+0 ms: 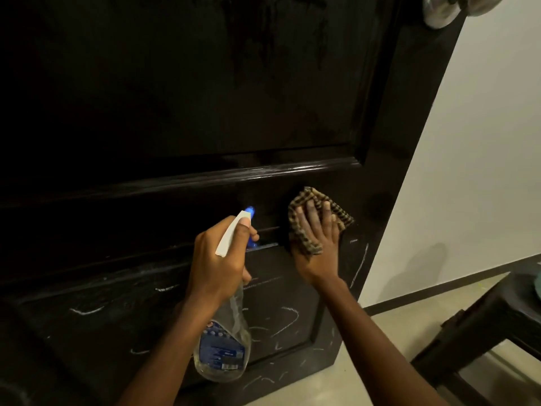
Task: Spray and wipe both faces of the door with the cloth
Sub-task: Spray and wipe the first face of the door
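Head view: my left hand [218, 259] is curled round the neck of the spray bottle [222, 347] at centre frame. Its blue nozzle [250, 212] points at the door [175, 98], just left of the cloth. My right hand [319, 244] lies flat, fingers straight and spread, pressing the checked cloth [303, 200] against the door's middle rail, right of centre. The cloth is bunched into a pad under the palm.

The door fills the left and upper frame and its dark finish is glossy. White scribble marks [288, 317] cover the lower panel and run up the stile to the right of the cloth.

As I judge it, the step in hand is wiping the rail and working down toward the marked lower panel. Recommended procedure:

1. Spray in short bursts onto the marks, with the nozzle near the surface but not touching it, and aim away from the wiping hand.
2. Press with the whole palm so that the pad bears evenly, and overlap each pass.
3. Run the fingertips, through the cloth, along the moulding ledges, where liquid is likely to collect.
4. Turn the pad to a fresh side once it loads with white residue, or it may smear the marks.
5. Catch any runs before they reach the floor [366, 361].

The far face of the door is hidden in this view, so I cannot tell its condition.
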